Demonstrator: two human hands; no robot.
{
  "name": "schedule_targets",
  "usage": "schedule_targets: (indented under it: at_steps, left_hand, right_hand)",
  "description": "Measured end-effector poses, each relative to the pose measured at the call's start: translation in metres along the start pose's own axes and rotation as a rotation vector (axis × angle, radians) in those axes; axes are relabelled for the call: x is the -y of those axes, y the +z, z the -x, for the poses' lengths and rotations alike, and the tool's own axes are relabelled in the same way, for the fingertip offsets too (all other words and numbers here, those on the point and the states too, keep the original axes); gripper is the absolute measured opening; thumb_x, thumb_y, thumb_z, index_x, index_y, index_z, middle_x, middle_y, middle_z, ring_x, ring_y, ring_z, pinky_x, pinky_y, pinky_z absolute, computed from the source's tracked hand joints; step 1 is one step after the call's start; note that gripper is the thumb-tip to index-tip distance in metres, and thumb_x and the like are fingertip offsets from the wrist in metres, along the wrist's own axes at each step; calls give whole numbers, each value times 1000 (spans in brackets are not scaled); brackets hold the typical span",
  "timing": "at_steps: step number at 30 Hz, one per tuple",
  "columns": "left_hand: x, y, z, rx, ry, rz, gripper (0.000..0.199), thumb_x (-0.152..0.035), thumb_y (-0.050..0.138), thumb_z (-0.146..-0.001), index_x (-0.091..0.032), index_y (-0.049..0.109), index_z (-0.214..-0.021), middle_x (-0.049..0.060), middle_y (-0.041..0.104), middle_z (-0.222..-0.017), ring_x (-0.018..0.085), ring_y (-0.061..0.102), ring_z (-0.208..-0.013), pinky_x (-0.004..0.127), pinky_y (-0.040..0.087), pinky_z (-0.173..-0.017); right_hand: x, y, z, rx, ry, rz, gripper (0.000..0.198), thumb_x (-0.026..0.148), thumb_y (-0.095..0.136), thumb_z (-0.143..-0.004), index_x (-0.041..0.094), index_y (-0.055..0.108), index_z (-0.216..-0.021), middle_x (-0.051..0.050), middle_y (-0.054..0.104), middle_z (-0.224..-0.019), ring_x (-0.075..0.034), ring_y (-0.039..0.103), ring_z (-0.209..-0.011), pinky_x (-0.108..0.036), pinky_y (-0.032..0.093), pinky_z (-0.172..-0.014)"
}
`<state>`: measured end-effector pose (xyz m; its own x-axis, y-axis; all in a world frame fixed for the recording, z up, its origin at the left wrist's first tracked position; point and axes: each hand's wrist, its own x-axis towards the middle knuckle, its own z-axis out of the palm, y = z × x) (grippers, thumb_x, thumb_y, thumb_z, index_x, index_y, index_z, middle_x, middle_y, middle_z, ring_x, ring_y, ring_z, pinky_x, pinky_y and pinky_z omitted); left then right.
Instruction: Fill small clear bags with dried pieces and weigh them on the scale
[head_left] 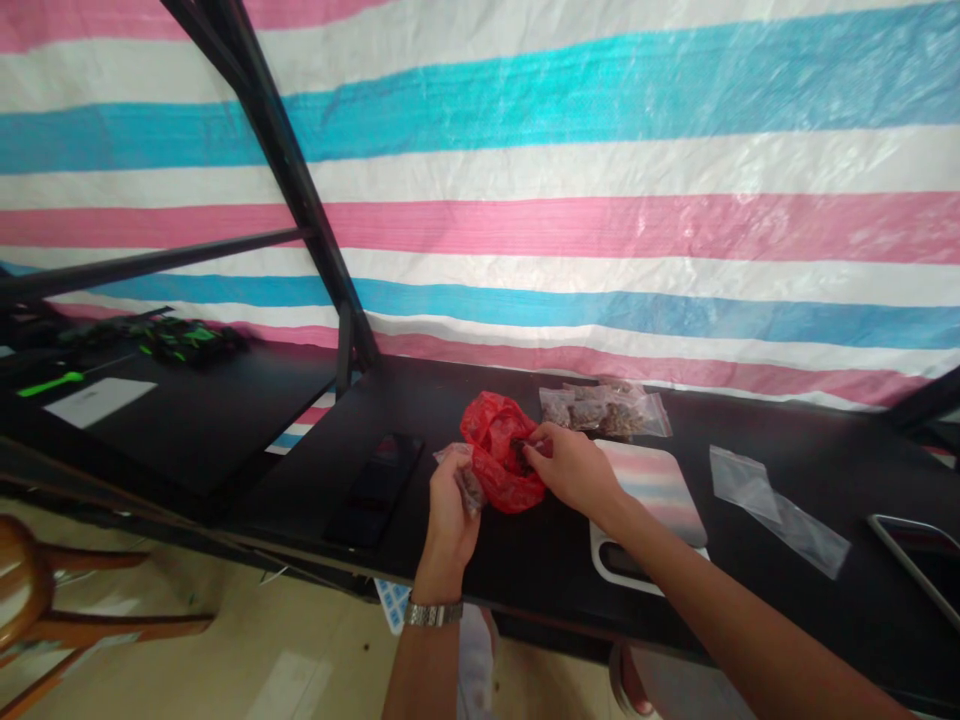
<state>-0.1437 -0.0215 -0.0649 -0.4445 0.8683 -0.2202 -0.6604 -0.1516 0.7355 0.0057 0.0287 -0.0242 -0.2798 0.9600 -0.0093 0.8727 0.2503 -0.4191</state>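
Left hand (452, 505): fingers curled round a small clear bag (469, 488), thumb side up against the red bag. Right hand (574, 465): thumb and fingertips narrow, dipped into the red bag's mouth at some dark contents (519, 456); can't tell if they have a grip on any.

Red bag (506, 492) sits between the two hands, near mid-depth on the black table (442, 385). Mouth gapes upward, rim crumpled; long axis slants from far left to near right. Clear bag is just left of it, upper end poking out past the left fingers, away from the wearer.

Scale (649, 480) just right of the red bag, right forearm crossing over its near part. Filled zip bags (607, 412) right behind, by the striped sheet (637, 235), so that side is tight. Dark slab (379, 485) to the left, long axis running away from the wearer, strip of tabletop between it and the left hand. Front edge is near the left wrist. More room right of the scale, up to two flat clear bags (750, 485); phone (926, 560) at far right.
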Motion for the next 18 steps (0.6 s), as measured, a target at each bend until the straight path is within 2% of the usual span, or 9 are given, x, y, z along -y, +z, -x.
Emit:
schedule_targets:
  at_steps: [6,11,18]
  left_hand:
    - [-1,0,3,27,-72,-6,22,-23,72,-56,-19,52,-64,-8,55,-60,8,53,-52,20,43,-55]
    - [-2,2,3,51,-125,-16,23,-22,73,-53,-19,52,-63,-8,54,-58,8,51,-50,19,39,-52]
    - [2,8,4,68,-215,-35,22,-23,73,-54,-19,56,-67,-8,57,-58,10,54,-50,21,43,-54]
  right_hand:
    - [4,-1,1,-98,-38,262,22,32,59,-103,18,72,-113,-13,78,-116,-29,72,-110,-36,47,-90]
    - [2,0,1,-54,-60,240,21,32,58,-104,20,72,-113,-11,79,-114,-28,73,-106,-36,48,-88]
    - [-4,1,0,-68,-68,206,21,30,58,-102,20,73,-113,-12,79,-115,-29,73,-108,-35,48,-87]
